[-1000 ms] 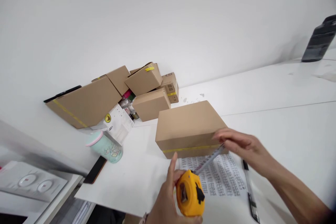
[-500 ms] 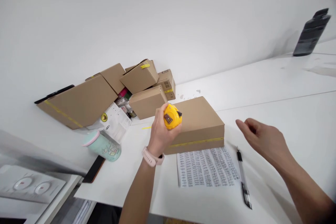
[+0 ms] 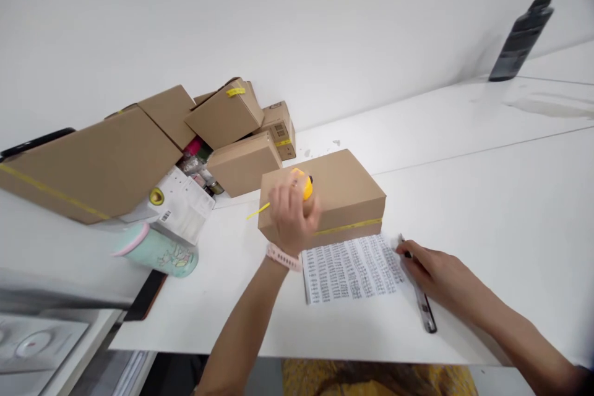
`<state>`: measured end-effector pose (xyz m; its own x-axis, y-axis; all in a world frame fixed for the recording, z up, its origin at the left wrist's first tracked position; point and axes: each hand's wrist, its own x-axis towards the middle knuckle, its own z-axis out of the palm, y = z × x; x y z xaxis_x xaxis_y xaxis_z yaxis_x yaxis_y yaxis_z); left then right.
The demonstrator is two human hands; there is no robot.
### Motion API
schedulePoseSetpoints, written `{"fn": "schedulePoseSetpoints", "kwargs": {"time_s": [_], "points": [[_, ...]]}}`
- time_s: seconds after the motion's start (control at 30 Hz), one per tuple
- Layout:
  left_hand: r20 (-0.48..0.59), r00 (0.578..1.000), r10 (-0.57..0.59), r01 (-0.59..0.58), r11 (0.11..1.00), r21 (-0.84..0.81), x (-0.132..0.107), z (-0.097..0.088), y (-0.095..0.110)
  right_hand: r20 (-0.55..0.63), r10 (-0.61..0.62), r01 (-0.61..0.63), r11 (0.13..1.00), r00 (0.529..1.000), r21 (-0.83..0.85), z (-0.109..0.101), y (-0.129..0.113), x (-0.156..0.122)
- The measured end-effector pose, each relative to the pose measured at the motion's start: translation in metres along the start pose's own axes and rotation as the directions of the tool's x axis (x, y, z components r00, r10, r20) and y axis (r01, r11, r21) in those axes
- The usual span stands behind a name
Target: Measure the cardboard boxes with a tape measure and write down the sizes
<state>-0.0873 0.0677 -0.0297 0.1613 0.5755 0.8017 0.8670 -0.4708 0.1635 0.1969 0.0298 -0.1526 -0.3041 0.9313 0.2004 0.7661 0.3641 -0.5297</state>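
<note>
My left hand (image 3: 293,213), slightly blurred and wearing a pink watch band, is closed around a yellow tape measure (image 3: 304,184). A short end of yellow tape (image 3: 258,211) pokes out to the left of it. Under that hand lies a closed cardboard box (image 3: 346,182) with a yellow strip along its front side. My right hand (image 3: 429,269) pinches a black-and-clear pen (image 3: 426,309) near its tip; the pen lies along the table, right of a sheet of paper (image 3: 350,269) covered with rows of writing. The paper sits against the front of the box.
Several cardboard boxes (image 3: 244,164) are piled at the back left by the wall. Before them are a white packet (image 3: 180,204) and a mint tumbler (image 3: 160,250) lying tilted. A dark bottle (image 3: 520,40) stands at the far right. The white table's (image 3: 223,334) front edge runs below.
My right hand has come down and left onto the pen and taken hold of it. My left hand has turned with the tape measure, lower over the box. The view has shifted.
</note>
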Motion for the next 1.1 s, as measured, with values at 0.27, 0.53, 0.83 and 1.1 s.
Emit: {"fn": "schedulePoseSetpoints", "kwargs": {"time_s": [0.27, 0.53, 0.83, 1.1], "points": [[0.564, 0.734, 0.378, -0.130, 0.894, -0.430, -0.098, 0.054, 0.041, 0.042, -0.438, 0.412, 0.803, 0.898, -0.430, -0.015, 0.006, -0.016], [0.682, 0.640, 0.354, -0.023, 0.896, -0.444, -0.099, 0.085, 0.032, 0.239, -0.598, 0.626, 0.605, 0.765, -0.491, -0.060, 0.010, -0.006], [0.745, 0.590, 0.313, 0.061, 0.902, -0.428, -0.089, 0.082, 0.036, -0.330, 0.344, -0.147, 0.855, 0.879, 0.498, -0.028, -0.018, -0.043], [0.740, 0.603, 0.298, 0.145, 0.871, -0.469, -0.085, 0.080, 0.036, 0.035, 0.355, -0.285, 0.685, 0.934, 0.670, -0.009, -0.034, -0.028]]}}
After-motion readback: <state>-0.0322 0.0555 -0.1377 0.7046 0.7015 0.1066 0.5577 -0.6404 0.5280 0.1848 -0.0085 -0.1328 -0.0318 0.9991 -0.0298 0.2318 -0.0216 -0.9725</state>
